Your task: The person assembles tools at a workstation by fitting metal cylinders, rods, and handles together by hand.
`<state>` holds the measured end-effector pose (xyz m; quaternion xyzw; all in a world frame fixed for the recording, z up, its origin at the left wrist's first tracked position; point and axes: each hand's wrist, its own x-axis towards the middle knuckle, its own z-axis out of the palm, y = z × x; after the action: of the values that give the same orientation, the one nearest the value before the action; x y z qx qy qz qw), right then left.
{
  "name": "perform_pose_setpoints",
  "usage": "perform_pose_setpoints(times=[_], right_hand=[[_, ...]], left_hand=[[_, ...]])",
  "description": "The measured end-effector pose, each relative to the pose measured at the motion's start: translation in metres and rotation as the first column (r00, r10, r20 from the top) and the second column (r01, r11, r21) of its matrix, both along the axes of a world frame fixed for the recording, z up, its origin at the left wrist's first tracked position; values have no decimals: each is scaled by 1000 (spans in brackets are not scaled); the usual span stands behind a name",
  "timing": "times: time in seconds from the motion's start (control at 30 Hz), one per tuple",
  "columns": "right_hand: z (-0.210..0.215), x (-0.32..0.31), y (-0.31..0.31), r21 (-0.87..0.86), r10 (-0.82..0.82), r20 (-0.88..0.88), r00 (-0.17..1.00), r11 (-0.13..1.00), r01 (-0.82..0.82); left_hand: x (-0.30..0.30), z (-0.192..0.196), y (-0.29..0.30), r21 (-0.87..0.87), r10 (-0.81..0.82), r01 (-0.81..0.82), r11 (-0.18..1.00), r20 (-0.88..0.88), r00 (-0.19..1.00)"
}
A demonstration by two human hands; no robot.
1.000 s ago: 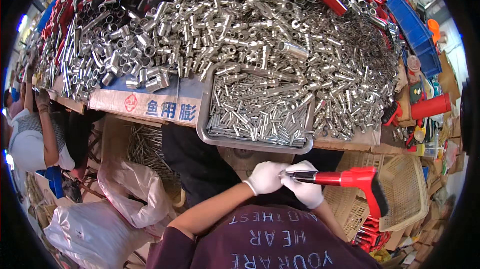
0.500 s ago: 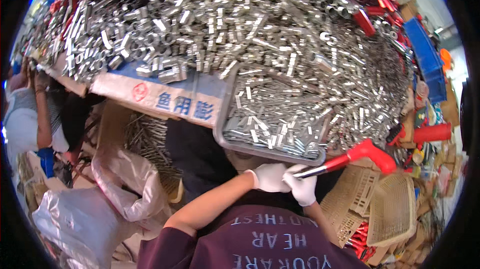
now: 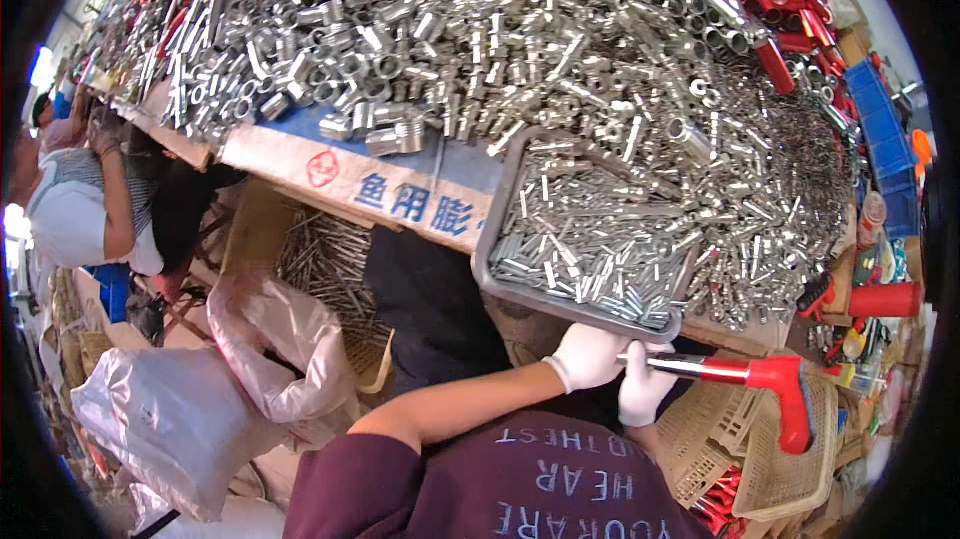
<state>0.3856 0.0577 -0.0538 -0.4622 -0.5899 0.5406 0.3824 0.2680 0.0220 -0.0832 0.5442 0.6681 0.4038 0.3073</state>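
A red-handled tool with a chrome shaft (image 3: pixel 680 366) lies across the front of my body, its bent red grip (image 3: pixel 792 404) out to the right. My right hand (image 3: pixel 645 384), in a white glove, is closed around the shaft near its left end. Right beside it my left hand (image 3: pixel 588 357), also gloved, is closed at the shaft's tip; whatever its fingers pinch is hidden. Just beyond both hands is a grey tray (image 3: pixel 487 257) holding many small silvery pins (image 3: pixel 590 274).
Chrome tubes and fittings (image 3: pixel 480 49) are heaped on the table, with red handles (image 3: pixel 770 59) at its far right. Pale plastic baskets (image 3: pixel 790 484) stand at lower right. A carton of metal rods (image 3: pixel 325 264) and plastic sacks (image 3: pixel 150 419) are at left. Another person (image 3: pixel 85 204) sits far left.
The tool's red grip has swung downward and right, its bent end now pointing toward me. Both hands stay together at the shaft. The whole view has shifted slightly.
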Motion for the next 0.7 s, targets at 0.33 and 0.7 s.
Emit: perform_pose_setpoints(times=[0.33, 0.7], right_hand=[[70, 81, 69, -726, 504, -196, 841, 502, -471], [-47, -6, 21, -291, 575, 629, 523, 798, -528]], left_hand=[[-93, -83, -47, -337, -227, 151, 929, -200, 953], [-109, -149, -29, -581, -98, -55, 812, -229, 968]])
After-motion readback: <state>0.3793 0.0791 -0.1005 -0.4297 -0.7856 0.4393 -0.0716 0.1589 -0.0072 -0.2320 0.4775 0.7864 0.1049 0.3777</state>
